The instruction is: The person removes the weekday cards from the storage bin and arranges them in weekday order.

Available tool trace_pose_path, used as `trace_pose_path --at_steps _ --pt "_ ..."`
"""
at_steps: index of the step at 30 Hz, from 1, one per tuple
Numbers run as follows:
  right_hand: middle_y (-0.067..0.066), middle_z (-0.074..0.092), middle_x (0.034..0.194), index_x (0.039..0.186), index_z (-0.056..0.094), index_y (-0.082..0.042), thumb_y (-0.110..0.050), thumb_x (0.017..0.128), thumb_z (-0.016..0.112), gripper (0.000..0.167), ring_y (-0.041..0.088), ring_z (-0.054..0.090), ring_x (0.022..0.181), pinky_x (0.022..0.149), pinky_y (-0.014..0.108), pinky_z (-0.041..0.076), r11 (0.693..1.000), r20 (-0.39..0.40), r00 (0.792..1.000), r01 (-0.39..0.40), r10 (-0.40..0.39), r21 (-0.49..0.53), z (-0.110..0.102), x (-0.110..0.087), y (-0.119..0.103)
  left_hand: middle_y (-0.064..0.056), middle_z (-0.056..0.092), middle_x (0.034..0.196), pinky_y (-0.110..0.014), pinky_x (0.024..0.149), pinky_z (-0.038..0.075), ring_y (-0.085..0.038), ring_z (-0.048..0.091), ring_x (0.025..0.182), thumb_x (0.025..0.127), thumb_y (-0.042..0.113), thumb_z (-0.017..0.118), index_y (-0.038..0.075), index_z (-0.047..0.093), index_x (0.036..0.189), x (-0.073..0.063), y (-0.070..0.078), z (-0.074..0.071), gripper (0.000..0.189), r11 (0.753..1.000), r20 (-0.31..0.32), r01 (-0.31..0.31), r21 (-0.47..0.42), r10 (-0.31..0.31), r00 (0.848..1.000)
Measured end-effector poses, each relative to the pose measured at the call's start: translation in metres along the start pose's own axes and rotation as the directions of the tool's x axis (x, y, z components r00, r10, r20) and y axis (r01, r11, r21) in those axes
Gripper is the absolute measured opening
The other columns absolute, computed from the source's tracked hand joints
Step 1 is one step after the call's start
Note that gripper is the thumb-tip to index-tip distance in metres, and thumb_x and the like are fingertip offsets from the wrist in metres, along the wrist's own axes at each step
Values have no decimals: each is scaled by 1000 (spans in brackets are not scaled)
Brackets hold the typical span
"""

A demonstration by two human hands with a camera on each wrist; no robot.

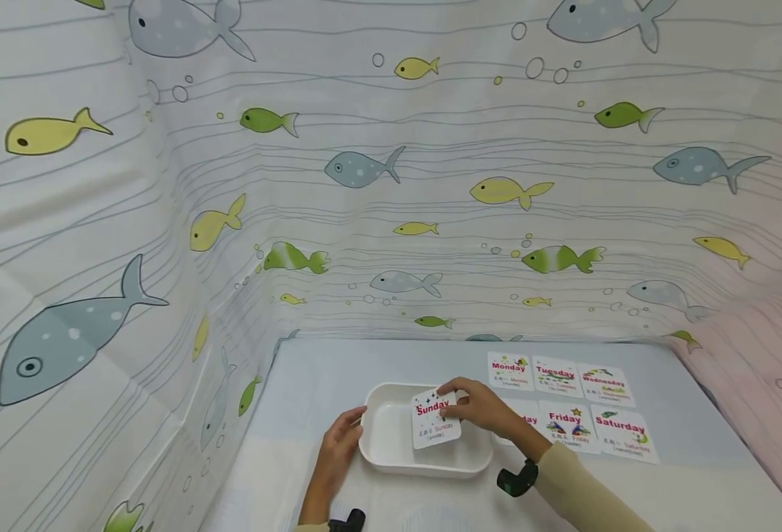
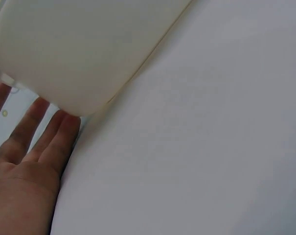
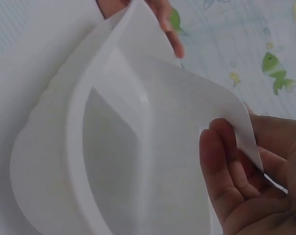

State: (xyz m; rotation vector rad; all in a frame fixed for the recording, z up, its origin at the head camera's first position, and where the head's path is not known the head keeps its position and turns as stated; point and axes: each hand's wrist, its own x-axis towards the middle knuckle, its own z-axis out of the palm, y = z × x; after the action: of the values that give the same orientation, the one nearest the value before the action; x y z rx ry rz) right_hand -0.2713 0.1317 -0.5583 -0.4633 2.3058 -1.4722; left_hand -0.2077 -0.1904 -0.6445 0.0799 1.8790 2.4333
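A white tray [image 1: 391,458] sits on the white table. My right hand [image 1: 480,406] pinches a "Sunday" card [image 1: 434,420] and holds it tilted over the tray; in the right wrist view the card's blank back [image 3: 187,98] stands above the tray's rim [image 3: 74,147], with my fingers [image 3: 221,161] curled on its edge. My left hand [image 1: 340,440] rests with straight fingers against the tray's left end; the left wrist view shows those fingers [image 2: 45,132] beside the tray wall [image 2: 84,49].
Day cards lie in rows to the right of the tray: Monday [image 1: 509,370], Tuesday [image 1: 556,376], Wednesday [image 1: 605,386], Friday [image 1: 566,426], Saturday [image 1: 621,433], and one partly hidden behind my right hand. A fish-print curtain [image 1: 391,185] walls the table on three sides.
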Motion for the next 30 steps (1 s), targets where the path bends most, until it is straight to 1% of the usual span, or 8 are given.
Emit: trace_pose_path --at_steps 6,9,16,19,23,27,30 --pt "13 59 138 125 67 -19 -31 92 73 36 22 70 102 84 38 60 1000 -38 999 12 -12 -13 -5 -8 7 -27 44 149 -25 100 52 -10 60 124 101 12 55 -2 45 143 -2 0 -2 46 1000 -3 17 23 -17 1000" --pt "12 59 140 126 67 -19 -31 92 72 36 23 70 105 86 38 60 1000 -46 999 22 -21 2 -8 -14 10 -26 44 149 -25 101 51 -10 59 125 101 13 54 -1 45 143 -2 0 -1 46 999 2 15 35 -15 1000" --pt "15 59 141 127 67 -19 -32 92 71 38 24 72 105 80 31 60 998 -69 997 20 -16 58 -13 -27 10 -22 48 147 -25 102 51 -11 59 126 101 14 55 1 48 142 0 0 0 44 999 -2 6 43 -6 1000" --pt "14 60 140 127 67 -19 -32 92 71 37 24 71 105 80 29 59 998 -84 996 20 -15 58 -15 -30 11 -21 49 146 -25 102 51 -11 59 125 101 14 55 0 48 142 0 -1 0 44 999 -5 4 44 -4 1000" --pt "13 61 139 127 68 -20 -31 92 71 36 24 70 107 80 28 58 999 -105 994 6 -1 52 -18 -35 14 -23 49 146 -24 101 51 -11 59 125 102 13 54 -2 45 143 0 -2 -1 45 999 13 -19 48 19 1000" --pt "16 60 140 127 68 -17 -29 92 71 37 26 71 107 77 29 60 997 -122 992 -4 14 81 -22 -41 15 -25 48 146 -24 102 51 -11 59 125 102 13 53 -4 43 144 0 -3 -2 46 998 40 -43 45 41 998" --pt "19 60 139 129 67 -13 -28 92 71 40 25 72 102 73 30 61 993 -139 990 -4 21 120 -25 -46 16 -24 49 146 -23 101 51 -11 59 125 102 14 54 -4 44 144 0 -3 -3 46 998 41 -46 48 44 998"
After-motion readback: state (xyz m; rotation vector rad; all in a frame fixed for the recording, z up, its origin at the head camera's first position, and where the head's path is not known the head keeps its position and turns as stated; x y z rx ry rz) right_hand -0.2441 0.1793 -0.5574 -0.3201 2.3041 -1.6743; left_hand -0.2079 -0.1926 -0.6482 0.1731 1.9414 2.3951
